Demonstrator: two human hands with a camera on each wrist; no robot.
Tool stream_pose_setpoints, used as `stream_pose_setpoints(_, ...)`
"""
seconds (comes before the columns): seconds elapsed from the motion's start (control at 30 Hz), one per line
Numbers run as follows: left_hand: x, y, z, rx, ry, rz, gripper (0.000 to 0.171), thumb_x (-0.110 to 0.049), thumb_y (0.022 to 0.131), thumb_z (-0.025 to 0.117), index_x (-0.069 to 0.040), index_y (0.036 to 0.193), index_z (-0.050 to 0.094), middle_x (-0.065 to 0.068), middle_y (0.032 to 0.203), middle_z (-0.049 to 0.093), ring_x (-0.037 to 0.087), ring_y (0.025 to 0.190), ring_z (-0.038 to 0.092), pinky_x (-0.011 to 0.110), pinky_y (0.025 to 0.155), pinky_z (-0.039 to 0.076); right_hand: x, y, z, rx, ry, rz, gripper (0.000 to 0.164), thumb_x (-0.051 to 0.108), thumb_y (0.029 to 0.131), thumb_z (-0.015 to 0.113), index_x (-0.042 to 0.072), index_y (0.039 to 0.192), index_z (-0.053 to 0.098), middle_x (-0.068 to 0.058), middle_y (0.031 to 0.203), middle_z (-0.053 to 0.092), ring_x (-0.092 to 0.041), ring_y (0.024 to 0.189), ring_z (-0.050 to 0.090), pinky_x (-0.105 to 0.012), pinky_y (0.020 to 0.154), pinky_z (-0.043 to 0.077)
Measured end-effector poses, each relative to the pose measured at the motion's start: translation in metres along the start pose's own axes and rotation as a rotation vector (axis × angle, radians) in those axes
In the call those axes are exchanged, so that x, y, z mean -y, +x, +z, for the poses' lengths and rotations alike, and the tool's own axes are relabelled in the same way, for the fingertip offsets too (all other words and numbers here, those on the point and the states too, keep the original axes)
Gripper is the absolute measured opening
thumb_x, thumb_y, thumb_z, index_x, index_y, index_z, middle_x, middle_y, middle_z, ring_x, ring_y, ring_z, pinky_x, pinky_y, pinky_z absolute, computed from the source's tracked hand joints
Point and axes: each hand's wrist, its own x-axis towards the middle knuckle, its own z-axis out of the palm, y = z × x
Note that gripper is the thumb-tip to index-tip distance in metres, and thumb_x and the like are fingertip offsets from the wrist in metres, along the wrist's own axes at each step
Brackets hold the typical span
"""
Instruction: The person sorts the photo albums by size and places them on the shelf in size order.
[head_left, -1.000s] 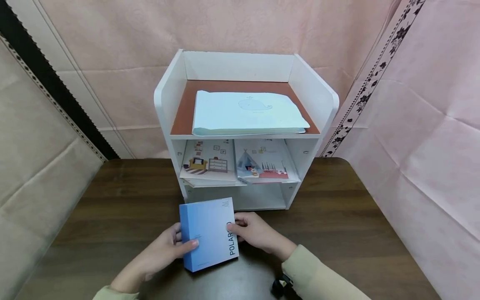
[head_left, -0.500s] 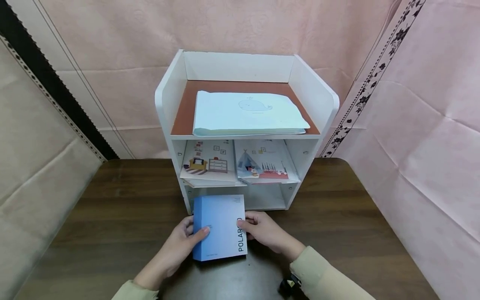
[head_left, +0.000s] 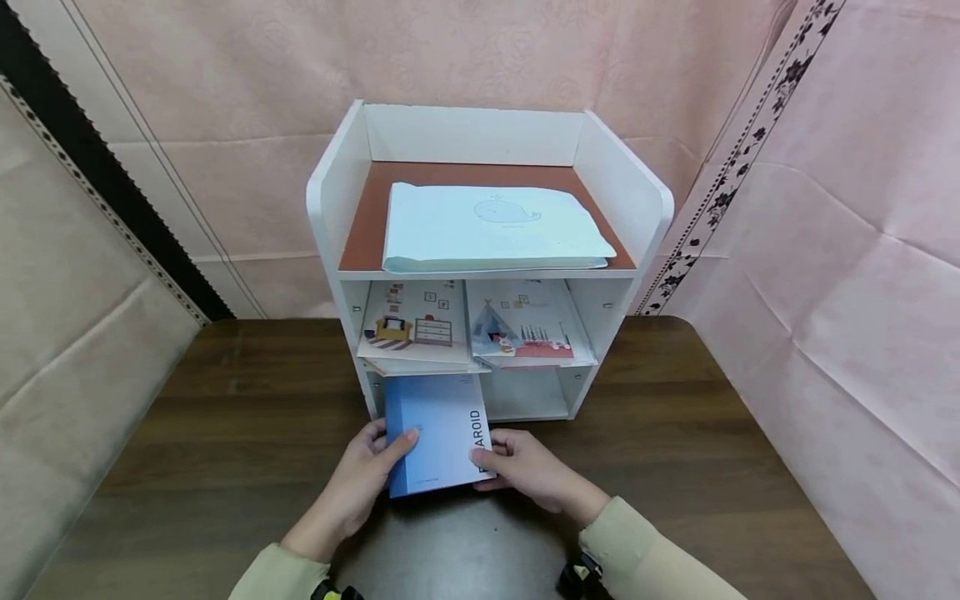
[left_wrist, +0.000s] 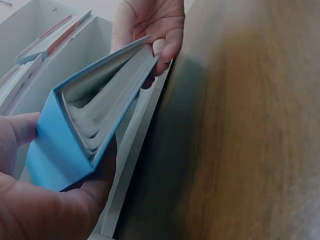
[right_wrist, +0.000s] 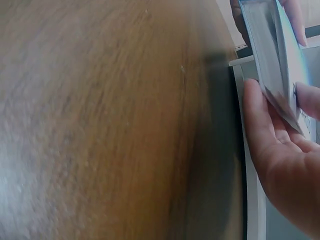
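A blue photo album (head_left: pixel 435 437) marked with black POLAROID lettering is between my hands at the bottom compartment of a white shelf unit (head_left: pixel 633 196). Its far end passes under the middle shelf's papers in the head view. My left hand (head_left: pixel 352 475) grips the thick spine side, thumb on the cover. On the opposite side my right hand (head_left: pixel 532 472) pinches the cover's edge, fingers underneath. The left wrist view shows the album's blue spine (left_wrist: pixel 60 150) and clear page sleeves gaping slightly at the near end. Loose page edges (right_wrist: pixel 267 45) show in the right wrist view.
Two illustrated picture books (head_left: pixel 420 329) lie side by side on the middle shelf, jutting slightly over its front. A pale blue folder (head_left: pixel 495 229) with a whale drawing lies on the brown top shelf. The unit stands on a dark wooden table (head_left: pixel 247 408), with pink cloth (head_left: pixel 480 50) behind.
Both hands have carried the album rightward, then forward into the bottom compartment. Its far end, in full view before, is now hidden under the middle shelf. The shelf unit's other contents stay put.
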Motion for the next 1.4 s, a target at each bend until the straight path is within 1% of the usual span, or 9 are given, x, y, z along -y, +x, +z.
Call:
stream_pose_setpoints(0.17,-0.002,0.001,-0.006,0.103,0.013,-0.011,0.084,-0.034,0.091,0.069,-0.005,0.148,0.016,0.024,0.137,0.048,0.033,0.117,0.056,0.048,0.092,0.049,-0.001,0.002,0.000,-0.066,0.028,0.006,0.034,0.014,0.097,0.059,-0.002,0.128,0.057,-0.017,0.114,0.066,-0.028,0.099,0.066,-0.043,0.081,0.055)
stream_pose_setpoints(0.33,-0.003,0.000,-0.009,0.216,0.018,-0.016,0.088,-0.025,0.091,0.070,-0.001,0.149,0.009,0.032,0.140,0.039,0.035,0.119,0.053,0.048,0.093,0.048,0.001,0.003,-0.004,-0.102,0.053,0.025,0.039,0.017,0.098,0.059,-0.003,0.130,0.054,-0.016,0.117,0.064,-0.027,0.100,0.065,-0.041,0.082,0.055)
stream_pose_setpoints(0.43,-0.001,0.001,-0.009,0.237,-0.001,-0.010,0.084,-0.022,0.092,0.069,0.003,0.147,0.011,0.036,0.141,0.035,0.037,0.119,0.053,0.048,0.092,0.049,0.003,0.006,-0.004,-0.121,0.067,0.024,0.042,0.020,0.097,0.060,-0.001,0.132,0.053,-0.016,0.119,0.064,-0.027,0.101,0.065,-0.041,0.083,0.055)
stream_pose_setpoints(0.5,0.001,0.003,-0.010,0.220,-0.019,-0.006,0.080,-0.021,0.092,0.069,0.005,0.145,0.014,0.036,0.140,0.036,0.036,0.119,0.053,0.047,0.092,0.048,0.004,0.009,-0.003,-0.140,0.068,0.025,0.043,0.023,0.097,0.061,0.000,0.133,0.053,-0.015,0.119,0.064,-0.027,0.101,0.065,-0.040,0.083,0.055)
stream_pose_setpoints(0.63,0.006,0.008,-0.009,0.118,-0.048,0.003,0.076,-0.021,0.091,0.070,0.011,0.142,0.022,0.034,0.133,0.044,0.034,0.114,0.057,0.045,0.092,0.049,0.004,0.014,0.000,-0.203,0.065,0.040,0.046,0.025,0.096,0.062,0.000,0.133,0.053,-0.015,0.116,0.064,-0.027,0.099,0.065,-0.038,0.083,0.055)
stream_pose_setpoints(0.73,0.010,0.012,-0.009,0.047,-0.108,0.010,0.077,-0.018,0.091,0.070,0.013,0.141,0.021,0.033,0.131,0.045,0.034,0.116,0.055,0.042,0.093,0.049,0.004,0.020,0.003,-0.250,0.066,0.040,0.046,0.025,0.096,0.062,-0.002,0.132,0.052,-0.016,0.114,0.063,-0.026,0.097,0.066,-0.037,0.082,0.055)
stream_pose_setpoints(0.9,0.017,0.020,-0.011,-0.021,-0.212,0.019,0.079,-0.016,0.092,0.068,0.016,0.143,0.017,0.033,0.136,0.039,0.034,0.123,0.048,0.039,0.096,0.047,0.005,0.032,0.009,-0.281,0.073,-0.004,0.046,0.023,0.097,0.062,-0.006,0.131,0.051,-0.018,0.113,0.062,-0.025,0.095,0.066,-0.036,0.081,0.055)
stream_pose_setpoints(1.1,0.022,0.025,-0.013,-0.056,-0.227,-0.003,0.076,-0.022,0.094,0.066,0.016,0.141,0.021,0.030,0.140,0.032,0.032,0.122,0.048,0.036,0.096,0.046,0.003,0.039,0.012,-0.293,0.084,-0.001,0.050,0.023,0.096,0.063,-0.012,0.128,0.049,-0.020,0.115,0.058,-0.024,0.094,0.065,-0.035,0.081,0.055)
stream_pose_setpoints(1.4,0.020,0.023,-0.014,-0.033,-0.201,-0.049,0.075,-0.023,0.093,0.067,0.015,0.140,0.023,0.029,0.134,0.036,0.031,0.109,0.055,0.037,0.094,0.049,0.001,0.032,0.013,-0.289,0.079,0.053,0.046,0.015,0.091,0.069,-0.010,0.125,0.053,-0.017,0.113,0.062,-0.025,0.102,0.064,-0.035,0.088,0.052)
